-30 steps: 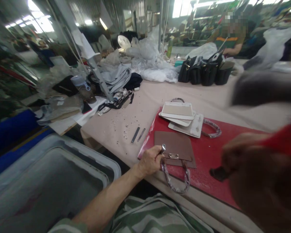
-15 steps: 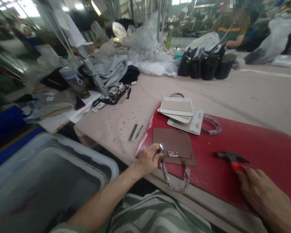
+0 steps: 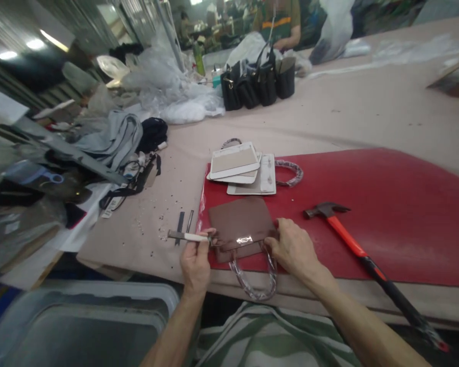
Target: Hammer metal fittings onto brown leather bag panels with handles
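Note:
A brown leather bag panel (image 3: 240, 221) with a metal clasp (image 3: 245, 239) and a plastic-wrapped handle (image 3: 254, 285) lies on the red mat (image 3: 386, 204). My left hand (image 3: 196, 260) is closed on a slim metal tool (image 3: 183, 236) held sideways at the panel's left edge. My right hand (image 3: 292, 247) rests on the panel's right edge, fingers curled against it. A red-handled hammer (image 3: 352, 244) lies loose on the mat, to the right of my right hand.
A stack of pale panels (image 3: 240, 168) with another wrapped handle lies at the mat's far end. Two thin metal strips (image 3: 184, 221) and small rivets lie left of the mat. Black bags (image 3: 252, 84), cloth and plastic crowd the far table. A grey bin (image 3: 80, 321) stands lower left.
My right hand let go of the hammer, which now lies on the mat, and moved to the panel's right edge. My left hand turned the metal tool sideways. The view swung right.

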`<state>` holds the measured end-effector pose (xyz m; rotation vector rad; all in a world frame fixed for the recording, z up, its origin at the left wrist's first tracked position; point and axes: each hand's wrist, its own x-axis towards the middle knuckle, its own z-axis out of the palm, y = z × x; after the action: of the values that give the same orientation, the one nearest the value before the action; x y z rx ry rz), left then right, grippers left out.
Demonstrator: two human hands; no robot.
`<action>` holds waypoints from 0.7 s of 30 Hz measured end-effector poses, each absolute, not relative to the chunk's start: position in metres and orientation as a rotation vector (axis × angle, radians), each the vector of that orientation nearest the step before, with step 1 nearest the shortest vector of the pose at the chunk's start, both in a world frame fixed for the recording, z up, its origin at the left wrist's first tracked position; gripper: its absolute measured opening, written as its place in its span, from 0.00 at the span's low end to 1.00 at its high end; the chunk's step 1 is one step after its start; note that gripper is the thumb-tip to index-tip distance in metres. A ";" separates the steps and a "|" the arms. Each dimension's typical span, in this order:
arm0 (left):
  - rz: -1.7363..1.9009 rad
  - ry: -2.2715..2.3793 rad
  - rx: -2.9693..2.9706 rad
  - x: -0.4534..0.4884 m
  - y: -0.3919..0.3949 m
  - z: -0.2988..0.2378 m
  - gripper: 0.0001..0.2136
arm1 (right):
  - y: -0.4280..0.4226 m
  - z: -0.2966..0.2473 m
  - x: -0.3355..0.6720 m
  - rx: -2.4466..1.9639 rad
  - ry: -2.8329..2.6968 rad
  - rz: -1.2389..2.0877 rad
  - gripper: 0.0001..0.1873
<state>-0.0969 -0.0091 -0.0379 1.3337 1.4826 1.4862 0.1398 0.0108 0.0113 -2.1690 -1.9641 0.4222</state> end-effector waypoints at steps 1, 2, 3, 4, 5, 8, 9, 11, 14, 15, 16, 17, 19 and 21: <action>1.471 1.464 1.260 -0.095 -0.005 -0.033 0.13 | 0.012 0.013 0.142 -2.169 -1.966 0.439 0.10; 1.452 1.429 1.247 -0.091 -0.001 -0.028 0.14 | 0.014 0.014 0.144 -2.164 -1.969 0.445 0.09; 1.421 1.393 1.278 -0.086 0.003 -0.022 0.13 | 0.014 0.014 0.144 -2.160 -1.970 0.450 0.08; 1.392 1.362 1.324 -0.079 0.007 -0.017 0.13 | 0.014 0.015 0.144 -2.157 -1.973 0.453 0.08; 1.363 1.337 1.372 -0.070 0.011 -0.012 0.11 | 0.013 0.015 0.143 -2.153 -1.976 0.455 0.09; 1.263 1.316 1.483 -0.046 0.018 -0.007 0.09 | 0.008 0.015 0.136 -2.138 -1.995 0.458 0.09; 1.239 1.323 1.507 -0.039 0.019 -0.008 0.09 | 0.006 0.013 0.134 -2.122 -2.009 0.458 0.08; 1.216 1.335 1.543 -0.033 0.019 -0.011 0.08 | 0.001 0.009 0.132 -2.041 -2.046 0.433 0.07; 1.180 1.370 1.538 -0.037 0.017 -0.016 0.08 | -0.007 -0.002 0.137 -1.819 -2.058 0.386 0.08; 1.156 1.381 1.516 -0.040 0.016 -0.016 0.09 | -0.010 -0.006 0.141 -1.738 -2.059 0.391 0.09; 1.132 1.387 1.488 -0.044 0.016 -0.015 0.09 | -0.013 -0.010 0.145 -1.658 -2.065 0.408 0.09; 1.115 1.386 1.463 -0.047 0.016 -0.015 0.10 | -0.016 -0.013 0.150 -1.576 -2.080 0.427 0.09; 1.110 1.361 1.432 -0.052 0.016 -0.013 0.10 | -0.022 -0.017 0.159 -1.421 -2.134 0.449 0.11; 1.125 1.330 1.429 -0.053 0.016 -0.012 0.10 | -0.027 -0.020 0.165 -1.307 -2.188 0.436 0.16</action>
<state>-0.0534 0.0158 -0.0117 1.4292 1.3298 1.1255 0.1647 -0.0266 -0.0198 -1.3074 -2.1880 0.4359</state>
